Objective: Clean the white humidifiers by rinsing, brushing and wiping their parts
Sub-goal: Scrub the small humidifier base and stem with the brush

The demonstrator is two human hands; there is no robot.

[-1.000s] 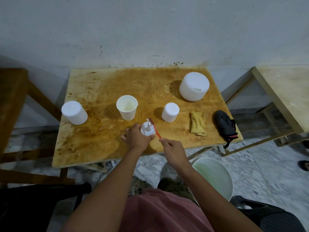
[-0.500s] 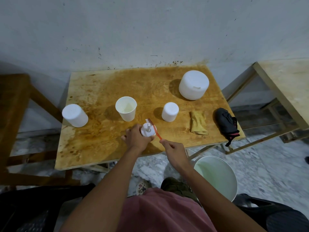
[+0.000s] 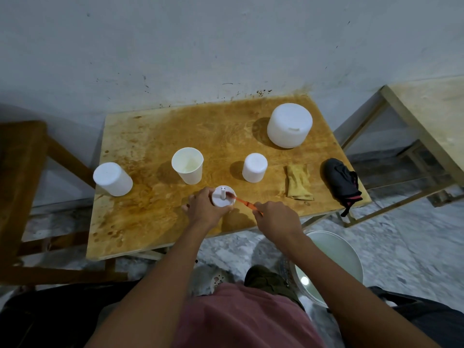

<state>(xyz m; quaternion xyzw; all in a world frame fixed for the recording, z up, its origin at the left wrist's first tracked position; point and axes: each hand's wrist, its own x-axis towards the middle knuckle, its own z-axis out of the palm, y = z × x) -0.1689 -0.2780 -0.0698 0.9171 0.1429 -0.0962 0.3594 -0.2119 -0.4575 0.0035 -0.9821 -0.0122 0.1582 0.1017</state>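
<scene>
While the left hand [image 3: 204, 209] grips the cap [image 3: 219, 200] just this side of the cup [image 3: 189, 175] and the right hand [image 3: 276, 217] pinches the brush [image 3: 242, 200] against its stem, I fear a hard stroke flicks it loose.

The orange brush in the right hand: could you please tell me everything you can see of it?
The orange brush is slim, toothbrush-like and looks plastic. The right hand grips its handle end. It slants leftward, its head on the round white humidifier part beside the central peg; the left hand holds that part over the table. Bristles are too small to make out.
</scene>
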